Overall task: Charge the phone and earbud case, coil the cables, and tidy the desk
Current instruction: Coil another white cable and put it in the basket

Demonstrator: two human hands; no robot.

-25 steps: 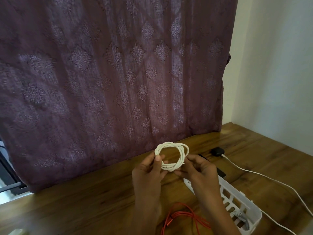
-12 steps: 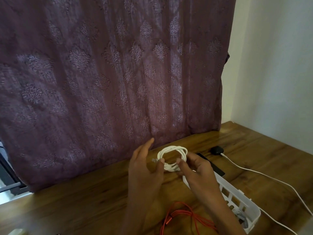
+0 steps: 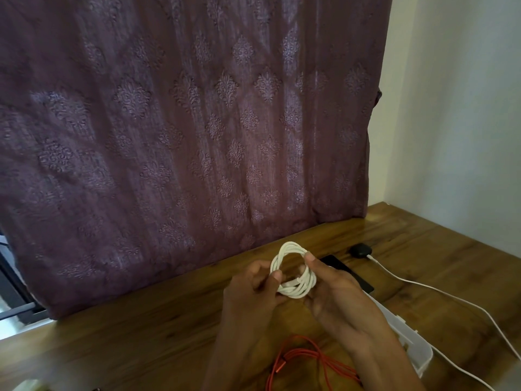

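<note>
Cable coil (image 3: pixel 294 291): white, held up between your hands, above the desk (image 3: pixel 141 334).
Left hand (image 3: pixel 253 289): you pinch its left side.
Right hand (image 3: pixel 338 299): you grasp its right side.
Orange cable (image 3: pixel 303 354): below your wrists.

I count three cables for sure: one white coiled cable (image 3: pixel 294 291), one orange cable (image 3: pixel 296 354), and one white charging cable (image 3: pixel 423 285) at the single earbud case (image 3: pixel 361 250). Another white strand (image 3: pixel 463 371) may be a fourth; I can't tell. One phone (image 3: pixel 349 275), one basket (image 3: pixel 408 342), one curtain (image 3: pixel 183 136), and two hands: left hand (image 3: pixel 251 294), right hand (image 3: pixel 338 303).
</note>
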